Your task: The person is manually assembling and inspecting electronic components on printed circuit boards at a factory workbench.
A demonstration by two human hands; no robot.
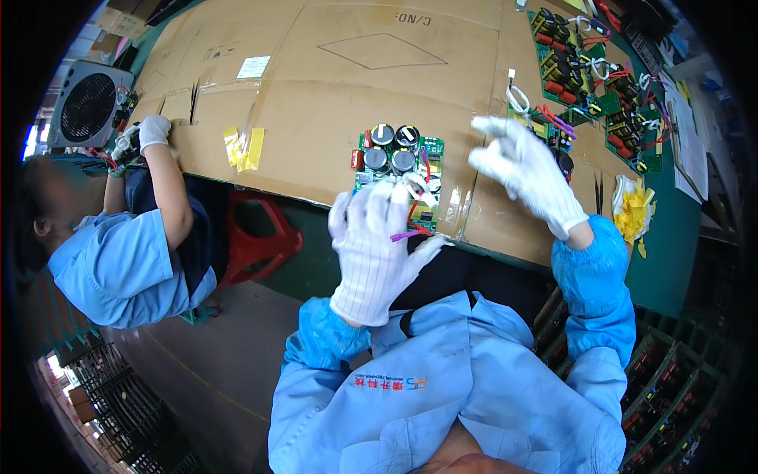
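Observation:
A green circuit board (433, 145) lies on the cardboard in front of me, carrying several black round capacitors (382, 134) with pale tops. My left hand (371, 249), in a white striped glove, rests over the board's near left part, fingers stretched and thumb out to the right. Red wires and a purple sleeve (404, 235) show beside that thumb. Raised over the cardboard to the right, my gloved right hand (525, 170) has its fingers apart and nothing in them. Partly hidden behind it lies another circuit board (559, 139) with a white cable loop (518, 100).
Several more boards (559, 63) sit at the far right, near papers (685, 142). Yellow tape scraps (634, 213) lie at the right edge; yellow tape strips (244, 149) are on the cardboard (332, 103). A gloved co-worker (126, 268) sits left near a fan (88, 107) and red stool (264, 241).

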